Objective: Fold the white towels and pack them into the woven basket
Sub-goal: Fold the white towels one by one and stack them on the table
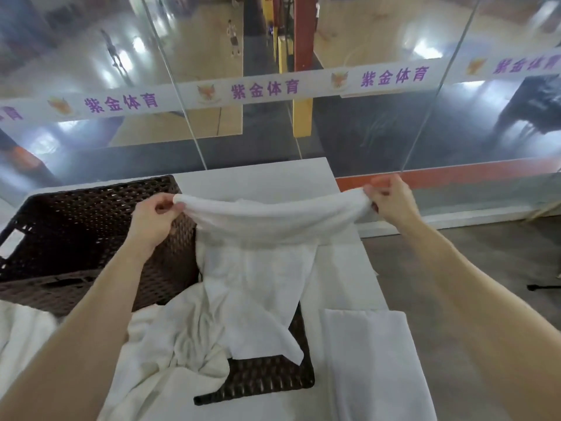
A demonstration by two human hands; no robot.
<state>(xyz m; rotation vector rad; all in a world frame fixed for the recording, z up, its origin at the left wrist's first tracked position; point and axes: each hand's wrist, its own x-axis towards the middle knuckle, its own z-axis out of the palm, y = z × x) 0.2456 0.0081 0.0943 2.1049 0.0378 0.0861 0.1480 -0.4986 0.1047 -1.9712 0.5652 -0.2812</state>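
I hold a white towel (261, 256) up by its top edge, and it hangs loosely down over the table. My left hand (151, 217) pinches its left corner above the dark brown woven basket (76, 238). My right hand (391, 199) pinches the right corner. A crumpled heap of white towels (170, 341) lies at the near left, partly over a second dark woven piece (267, 378). A folded white towel (373, 357) lies flat at the near right.
The white table (258, 177) ends at a glass wall (303, 126) with a printed band, right behind it. Grey floor (455, 268) lies to the right of the table. The basket fills the table's left side.
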